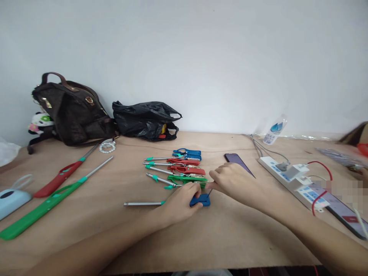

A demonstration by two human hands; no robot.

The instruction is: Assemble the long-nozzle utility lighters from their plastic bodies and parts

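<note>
My left hand (184,196) is closed around a blue long-neck lighter (204,199), holding it low on the table; its metal tube points left. My right hand (227,177) is closed on a thin dark rod-like tool (209,193), whose tip meets the blue body. Its handle, if any, is hidden in my fingers. Just beyond my hands lies a row of several opened lighters: a green one (188,179), red ones (189,170) and a blue one (186,153), with metal tubes and turquoise parts showing.
At left lie a red lighter (61,178) and a green lighter (46,206). A dark backpack (74,111) and black plastic bag (140,119) stand by the wall. Right are a phone (237,161), a power strip (290,183) with cables, another phone (342,214) and a bottle (275,131).
</note>
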